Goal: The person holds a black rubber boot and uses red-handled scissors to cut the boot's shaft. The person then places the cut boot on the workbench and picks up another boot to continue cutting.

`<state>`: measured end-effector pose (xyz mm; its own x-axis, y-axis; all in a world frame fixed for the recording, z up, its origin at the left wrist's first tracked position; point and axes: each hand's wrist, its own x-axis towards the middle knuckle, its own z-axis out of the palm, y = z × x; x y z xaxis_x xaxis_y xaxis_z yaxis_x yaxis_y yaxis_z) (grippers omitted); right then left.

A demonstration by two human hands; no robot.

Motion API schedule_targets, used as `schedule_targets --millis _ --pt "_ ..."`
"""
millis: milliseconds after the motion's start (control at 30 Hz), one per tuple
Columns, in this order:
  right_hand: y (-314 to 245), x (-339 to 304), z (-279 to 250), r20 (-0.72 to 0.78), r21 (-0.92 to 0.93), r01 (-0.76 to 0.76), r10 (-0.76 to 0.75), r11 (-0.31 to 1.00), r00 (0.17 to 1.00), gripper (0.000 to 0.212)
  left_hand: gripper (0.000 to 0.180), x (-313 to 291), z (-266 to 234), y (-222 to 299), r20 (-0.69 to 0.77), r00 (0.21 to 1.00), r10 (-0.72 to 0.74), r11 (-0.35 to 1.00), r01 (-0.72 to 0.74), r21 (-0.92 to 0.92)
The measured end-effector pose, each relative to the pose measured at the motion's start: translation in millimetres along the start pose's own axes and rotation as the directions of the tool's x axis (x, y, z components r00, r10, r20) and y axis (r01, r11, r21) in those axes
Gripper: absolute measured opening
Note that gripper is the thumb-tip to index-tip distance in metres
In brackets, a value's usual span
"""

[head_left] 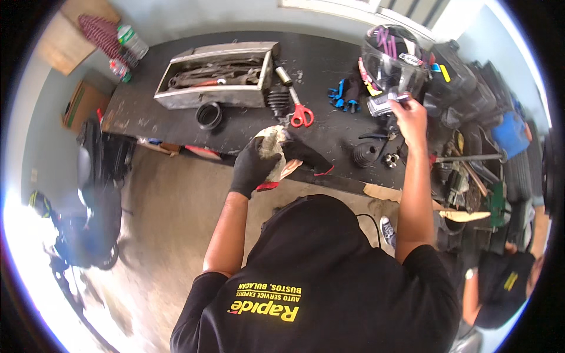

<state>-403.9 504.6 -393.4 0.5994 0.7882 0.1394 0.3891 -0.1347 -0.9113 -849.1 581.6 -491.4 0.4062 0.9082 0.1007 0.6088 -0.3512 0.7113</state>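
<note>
My left hand (254, 165), in a black glove, is closed around a pale crumpled rag (271, 156) at the table's near edge. Beside it lies a dark cloth (309, 154) with red trim. Farther right, my bare right hand (410, 122) pinches a small clear and whitish packet (381, 105) just in front of a black helmet (393, 59). Blue-and-black gloves (344, 95) rest left of the packet. Between my hands are red-handled scissors (302, 115) and a ribbed black rubber boot (278, 102); another boot (365, 154) sits nearer my right forearm.
A metal tray (215, 100) of dirty tools stands on the black table (318, 65), with a black rubber ring (209, 116) before it. Parts and a long-handled tool (471, 157) crowd the right side. A co-worker (506, 285) is at lower right; a motorcycle (97, 206) stands left.
</note>
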Motion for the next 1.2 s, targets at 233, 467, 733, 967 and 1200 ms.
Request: schedule_targets --millis 233,467,733,967,1200 --pt "-36.2 -115.5 -141.9 -0.486 0.687 0.365 0.025 0.628 0.873 0.018 0.051 66.0 37.2 40.2 0.356 0.914 0.192 0.888 -0.316 0.332" --pt "-26.4 -306.5 -105.9 -0.424 0.858 0.306 0.231 0.413 0.876 0.059 0.041 110.8 37.3 71.0 0.357 0.808 0.469 0.813 -0.553 0.182" --pt "19.1 -430.2 23.2 -0.070 0.940 -0.193 0.715 0.280 0.696 0.050 0.044 150.8 79.8 113.0 0.202 0.573 0.794 0.578 -0.815 0.042" --pt "3.7 -493.3 16.6 0.069 0.993 -0.108 0.544 0.040 0.836 0.043 0.071 105.8 6.8 120.2 0.081 0.678 0.730 0.680 -0.733 0.010" --pt "1.1 -588.2 20.4 0.105 0.905 -0.266 0.431 0.333 0.896 0.053 0.026 -54.6 4.1 3.8 0.323 0.606 0.727 0.622 -0.780 0.062"
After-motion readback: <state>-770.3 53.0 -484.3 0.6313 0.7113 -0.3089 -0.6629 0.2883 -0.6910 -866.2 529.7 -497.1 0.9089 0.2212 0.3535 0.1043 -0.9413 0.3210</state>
